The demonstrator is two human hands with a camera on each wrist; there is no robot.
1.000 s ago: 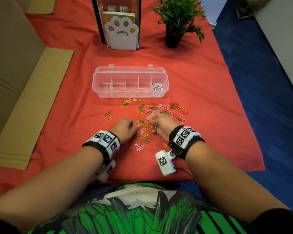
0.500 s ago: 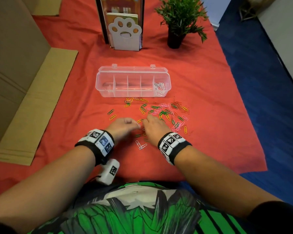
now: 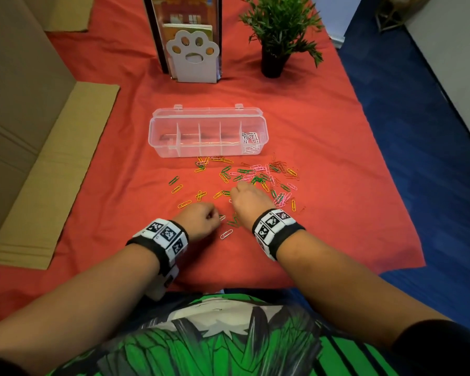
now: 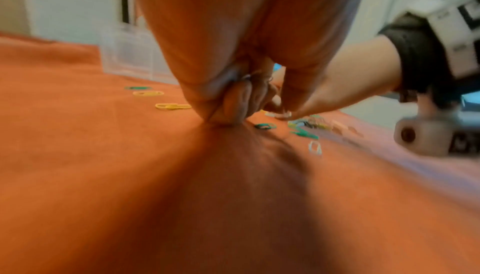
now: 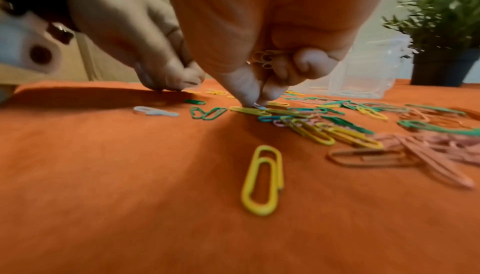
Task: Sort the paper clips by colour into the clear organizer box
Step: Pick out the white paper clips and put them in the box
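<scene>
Pinching at a clip in the loose paper clips (image 3: 244,180) scattered on the red cloth (image 3: 323,213) just before the clear organizer box (image 3: 208,135), my right hand (image 3: 248,200) already cups several yellow ones; my left hand (image 3: 200,219) is clenched, its contents unclear. Overfilling my palm could spill clips or mix colours.

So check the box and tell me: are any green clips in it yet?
No, the box holds only white clips, in its rightmost section.

Coloured paper clips (image 3: 255,177) lie scattered around my fingers; beyond them the clear organizer box (image 3: 208,132) holds white clips rightmost
</scene>
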